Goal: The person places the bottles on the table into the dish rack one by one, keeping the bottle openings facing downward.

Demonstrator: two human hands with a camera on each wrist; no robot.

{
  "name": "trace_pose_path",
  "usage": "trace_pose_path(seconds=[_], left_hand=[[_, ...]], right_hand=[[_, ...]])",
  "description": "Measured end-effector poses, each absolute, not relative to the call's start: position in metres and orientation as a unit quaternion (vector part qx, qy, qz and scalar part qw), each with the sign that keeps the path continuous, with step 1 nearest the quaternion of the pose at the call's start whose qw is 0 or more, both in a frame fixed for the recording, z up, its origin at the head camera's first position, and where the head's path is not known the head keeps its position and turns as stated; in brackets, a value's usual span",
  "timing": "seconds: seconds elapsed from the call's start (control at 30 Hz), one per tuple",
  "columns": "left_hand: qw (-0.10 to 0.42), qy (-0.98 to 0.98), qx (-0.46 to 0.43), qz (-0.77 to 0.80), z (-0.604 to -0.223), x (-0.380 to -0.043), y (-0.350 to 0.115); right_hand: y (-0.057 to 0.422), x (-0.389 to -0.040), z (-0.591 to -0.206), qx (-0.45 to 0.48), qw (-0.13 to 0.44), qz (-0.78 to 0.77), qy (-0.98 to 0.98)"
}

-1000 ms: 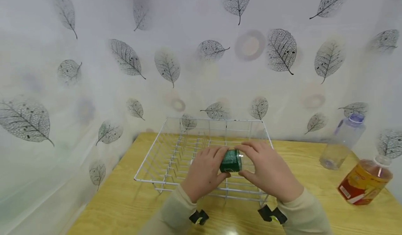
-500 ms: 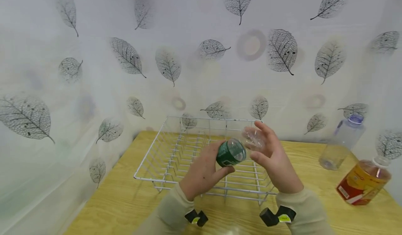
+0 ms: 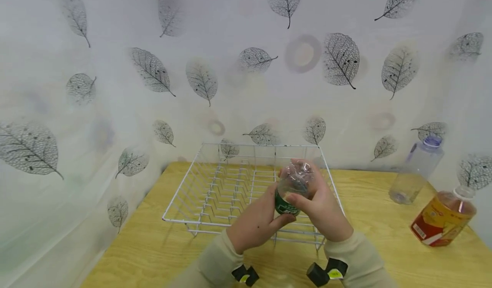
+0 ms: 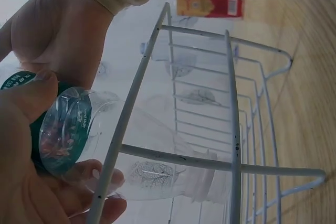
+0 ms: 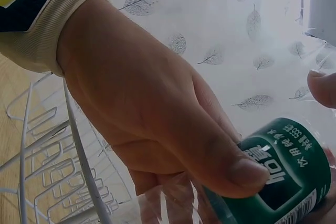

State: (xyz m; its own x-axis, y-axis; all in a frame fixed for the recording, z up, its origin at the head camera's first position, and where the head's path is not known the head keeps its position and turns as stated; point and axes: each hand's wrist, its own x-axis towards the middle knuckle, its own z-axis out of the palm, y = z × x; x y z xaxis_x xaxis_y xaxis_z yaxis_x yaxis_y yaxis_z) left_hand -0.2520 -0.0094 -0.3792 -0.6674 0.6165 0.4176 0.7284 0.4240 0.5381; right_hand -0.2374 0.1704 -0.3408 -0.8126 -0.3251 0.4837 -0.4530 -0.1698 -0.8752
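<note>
Over a white wire dish rack (image 3: 246,194), both hands hold a clear plastic bottle (image 3: 296,179) with a green label. My left hand (image 3: 255,226) has its fingers around the labelled part. With my right hand (image 3: 324,207) I grip the clear upper end, its thumb across the front. From the right wrist, that thumb lies on the label (image 5: 286,163), with crinkled clear plastic below the hand. The left wrist view shows the label (image 4: 79,124) in my left hand and a clear neck with a ring (image 4: 202,179) behind the rack's wires.
At the right stand a cut-off-looking clear bottle with a purple neck (image 3: 415,172) and a bottle with a yellow and red label (image 3: 442,219). The wooden table (image 3: 142,241) runs back to a leaf-printed curtain (image 3: 230,104).
Half a second ago my right hand held a clear piece apart from the green-labelled part. Now it has moved left and down, and the clear end sits against the labelled part.
</note>
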Motion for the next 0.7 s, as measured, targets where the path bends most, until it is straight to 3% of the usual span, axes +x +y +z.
trace_pose_path(seconds=[0.37, 0.7], left_hand=[[0.082, -0.848, -0.403, -0.335, -0.377, -0.258, -0.016], [0.074, -0.909, -0.315, -0.261, -0.371, -0.269, -0.073]], right_hand=[[0.177, -0.242, -0.34, 0.282, 0.064, 0.66, -0.693], [0.19, -0.246, -0.337, 0.232, 0.063, 0.655, -0.716]])
